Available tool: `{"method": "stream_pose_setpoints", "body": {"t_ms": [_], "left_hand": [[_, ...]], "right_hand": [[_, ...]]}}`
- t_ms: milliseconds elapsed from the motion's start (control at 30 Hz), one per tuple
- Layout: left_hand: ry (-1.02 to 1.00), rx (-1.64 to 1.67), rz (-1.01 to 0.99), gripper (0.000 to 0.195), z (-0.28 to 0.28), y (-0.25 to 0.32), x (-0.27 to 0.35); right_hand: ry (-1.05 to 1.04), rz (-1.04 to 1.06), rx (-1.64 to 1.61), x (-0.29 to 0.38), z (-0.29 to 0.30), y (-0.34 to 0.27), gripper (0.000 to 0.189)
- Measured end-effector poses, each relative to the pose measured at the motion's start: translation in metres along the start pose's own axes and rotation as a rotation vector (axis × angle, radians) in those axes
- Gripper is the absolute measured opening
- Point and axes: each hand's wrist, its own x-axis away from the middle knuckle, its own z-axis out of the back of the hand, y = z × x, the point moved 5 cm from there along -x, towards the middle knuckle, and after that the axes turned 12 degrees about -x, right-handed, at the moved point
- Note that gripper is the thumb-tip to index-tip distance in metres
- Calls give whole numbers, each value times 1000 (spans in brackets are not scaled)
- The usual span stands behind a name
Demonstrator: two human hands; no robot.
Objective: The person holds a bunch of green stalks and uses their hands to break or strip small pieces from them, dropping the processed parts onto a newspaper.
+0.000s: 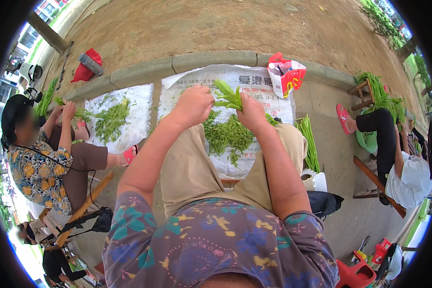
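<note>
In front of me, above my knees, my right hand (pixel 251 111) is closed around a small bunch of green leafy stalks (pixel 228 95), whose pale tops point up and left. Beside it, my left hand (pixel 198 104) has its fingers bent together near the stalk tips; whether it pinches anything is hidden. Below both hands, a heap of picked green leaves (pixel 234 133) lies on a white woven sack (pixel 176 93) bearing print. Long green stalks (pixel 309 144) lie on the pavement right of my knee.
A red plastic bag (pixel 291 77) stands at the sack's upper right corner by a concrete kerb (pixel 216 61). At left, a seated person handles greens beside another white sheet (pixel 142 104). At right, another person sits near a green basin (pixel 368 138). A red stool (pixel 356 273) stands lower right.
</note>
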Motion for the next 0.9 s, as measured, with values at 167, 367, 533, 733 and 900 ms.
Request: {"method": "stream_pose_setpoints", "body": {"t_ms": [167, 367, 533, 733, 900], "left_hand": [[-61, -17, 13, 4, -8, 1, 2], [78, 3, 139, 9, -20, 5, 6], [297, 162, 319, 7, -34, -5, 14], [596, 671, 734, 6, -35, -48, 36], [366, 744, 753, 16, -70, -23, 49]], "right_hand": [[12, 39, 65, 2, -6, 3, 23], [22, 47, 60, 6, -8, 5, 22], [16, -20, 24, 10, -9, 2, 23], [142, -127, -223, 10, -4, 37, 27], [67, -225, -729, 19, -19, 48, 18]]}}
